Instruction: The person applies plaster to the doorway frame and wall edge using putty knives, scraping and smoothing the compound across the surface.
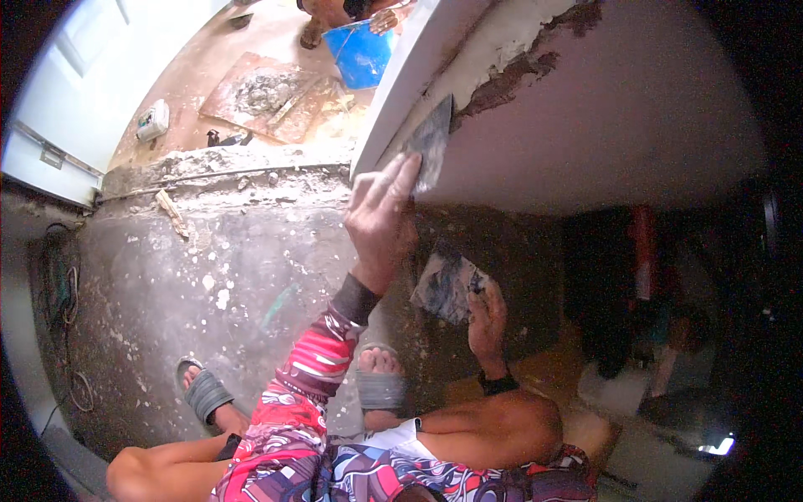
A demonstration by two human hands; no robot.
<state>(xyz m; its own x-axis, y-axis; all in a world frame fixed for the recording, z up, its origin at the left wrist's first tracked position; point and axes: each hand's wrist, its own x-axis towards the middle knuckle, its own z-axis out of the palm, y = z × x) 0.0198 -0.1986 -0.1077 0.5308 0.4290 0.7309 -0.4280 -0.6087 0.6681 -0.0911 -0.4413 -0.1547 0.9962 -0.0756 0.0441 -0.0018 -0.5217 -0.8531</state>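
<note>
My left hand (381, 222), in a red patterned sleeve, reaches up to the wall and is closed on a flat, grey-smeared scraper blade (435, 151). The blade lies against the edge where the white door frame meets the wall, just below rough patches of plaster (510, 67). Lower and to the right, beyond my right knee, my right hand (488, 322) grips a second flat scraper (447, 289). Its broad face is streaked with whitish and dark material. The handles of both tools are mostly hidden by my fingers.
Past the broken threshold (242, 180), a board (226, 96) carries a heap of wet mortar. Another person's hand (385, 21) rests at a blue sheet (364, 54). A wood scrap (173, 213) and cables (71, 293) lie at left. Dark objects (640, 276) stand at right.
</note>
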